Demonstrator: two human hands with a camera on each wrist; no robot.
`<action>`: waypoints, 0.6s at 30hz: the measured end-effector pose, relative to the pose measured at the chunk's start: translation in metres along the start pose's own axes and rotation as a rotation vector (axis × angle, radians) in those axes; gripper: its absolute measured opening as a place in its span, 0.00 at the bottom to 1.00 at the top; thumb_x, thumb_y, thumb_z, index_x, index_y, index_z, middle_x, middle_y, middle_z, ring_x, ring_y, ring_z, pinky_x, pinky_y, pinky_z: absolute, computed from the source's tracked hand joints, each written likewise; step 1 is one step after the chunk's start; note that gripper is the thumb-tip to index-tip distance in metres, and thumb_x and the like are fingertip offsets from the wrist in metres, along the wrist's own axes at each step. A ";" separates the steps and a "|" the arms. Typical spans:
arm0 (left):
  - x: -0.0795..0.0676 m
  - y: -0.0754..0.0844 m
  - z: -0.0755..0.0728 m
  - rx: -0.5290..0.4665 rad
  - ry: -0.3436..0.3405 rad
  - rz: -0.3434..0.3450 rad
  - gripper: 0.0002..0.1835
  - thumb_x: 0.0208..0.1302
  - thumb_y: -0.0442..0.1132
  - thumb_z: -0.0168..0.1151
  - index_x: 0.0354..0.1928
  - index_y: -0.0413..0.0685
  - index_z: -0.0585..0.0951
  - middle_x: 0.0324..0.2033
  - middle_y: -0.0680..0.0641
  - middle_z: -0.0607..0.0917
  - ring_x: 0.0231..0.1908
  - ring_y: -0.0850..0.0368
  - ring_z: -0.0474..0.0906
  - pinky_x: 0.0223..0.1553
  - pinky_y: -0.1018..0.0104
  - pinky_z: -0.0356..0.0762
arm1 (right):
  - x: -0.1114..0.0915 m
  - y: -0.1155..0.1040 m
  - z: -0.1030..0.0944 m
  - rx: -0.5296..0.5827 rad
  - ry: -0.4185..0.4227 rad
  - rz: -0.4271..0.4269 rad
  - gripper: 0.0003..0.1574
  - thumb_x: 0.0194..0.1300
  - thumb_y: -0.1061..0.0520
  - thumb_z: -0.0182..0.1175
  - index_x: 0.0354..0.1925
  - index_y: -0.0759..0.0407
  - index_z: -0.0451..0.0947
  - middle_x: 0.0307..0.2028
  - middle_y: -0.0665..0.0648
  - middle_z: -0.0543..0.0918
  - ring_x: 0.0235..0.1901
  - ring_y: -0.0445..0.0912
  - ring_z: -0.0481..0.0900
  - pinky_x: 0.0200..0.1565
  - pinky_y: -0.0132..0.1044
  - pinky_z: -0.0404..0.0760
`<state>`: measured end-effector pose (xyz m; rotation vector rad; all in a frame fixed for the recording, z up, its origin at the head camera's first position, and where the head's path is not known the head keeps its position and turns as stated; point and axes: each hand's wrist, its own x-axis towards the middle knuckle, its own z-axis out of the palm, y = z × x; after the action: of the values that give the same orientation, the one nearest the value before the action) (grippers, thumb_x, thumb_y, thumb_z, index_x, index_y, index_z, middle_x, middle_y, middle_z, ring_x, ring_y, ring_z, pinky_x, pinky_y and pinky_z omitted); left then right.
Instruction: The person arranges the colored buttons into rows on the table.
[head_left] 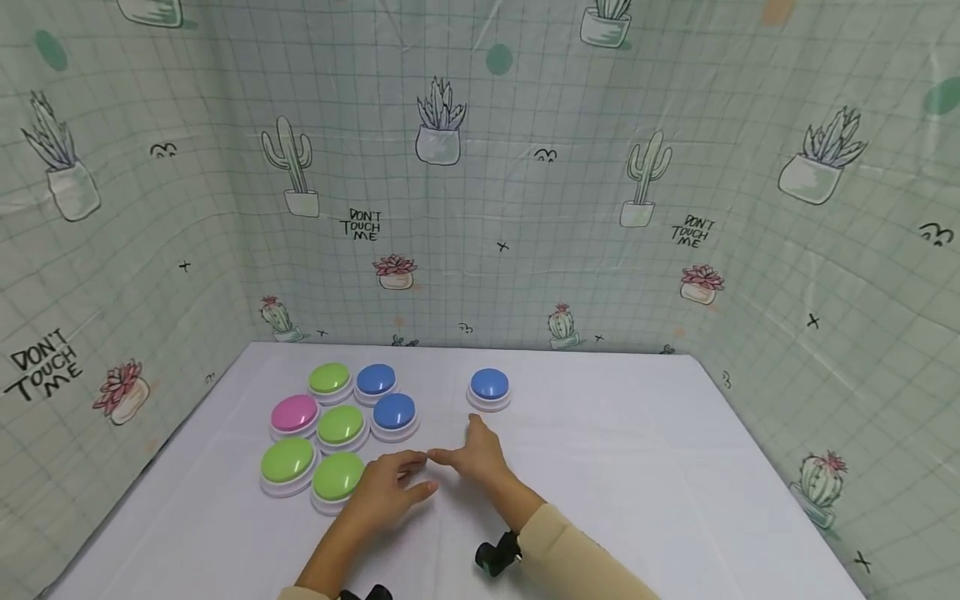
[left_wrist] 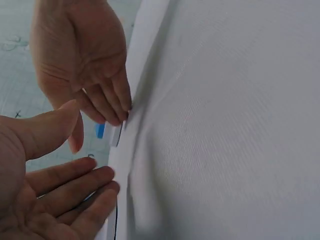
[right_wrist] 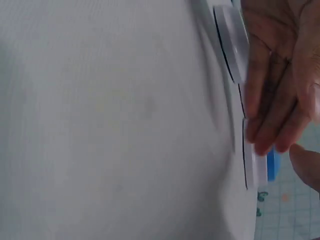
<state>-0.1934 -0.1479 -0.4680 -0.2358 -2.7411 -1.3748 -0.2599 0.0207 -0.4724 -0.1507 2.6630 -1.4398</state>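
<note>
In the head view my left hand (head_left: 382,496) hovers low over the front of the white table. Its fingers reach right and overlap the edge of the front green push button (head_left: 337,477). My right hand (head_left: 480,454) faces it, thumb toward the left fingertips, one finger pointing at the lone blue push button (head_left: 489,384) just beyond. Neither hand holds anything. Both palms show in the left wrist view, the left (left_wrist: 55,200) below and the right (left_wrist: 95,50) above. Through the right wrist camera, left fingers (right_wrist: 272,105) hang before white button bases (right_wrist: 232,42).
Left of the hands stands a cluster of domed buttons on white bases: more green ones (head_left: 287,460), a pink one (head_left: 294,412) and two blue ones (head_left: 393,411). A cactus-print cloth (head_left: 480,192) walls the white table (head_left: 615,442) at back and sides.
</note>
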 end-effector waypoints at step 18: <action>-0.052 -0.044 -0.078 0.171 0.243 -0.198 0.36 0.53 0.32 0.82 0.63 0.25 0.77 0.58 0.27 0.82 0.58 0.31 0.80 0.63 0.39 0.77 | -0.010 -0.031 0.059 0.215 -0.342 -0.286 0.29 0.54 0.68 0.80 0.54 0.72 0.82 0.52 0.65 0.88 0.56 0.57 0.87 0.58 0.40 0.85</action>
<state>-0.1503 -0.2417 -0.4629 0.2040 -2.7098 -1.1113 -0.2400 -0.0439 -0.4782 -0.7131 2.2635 -1.5960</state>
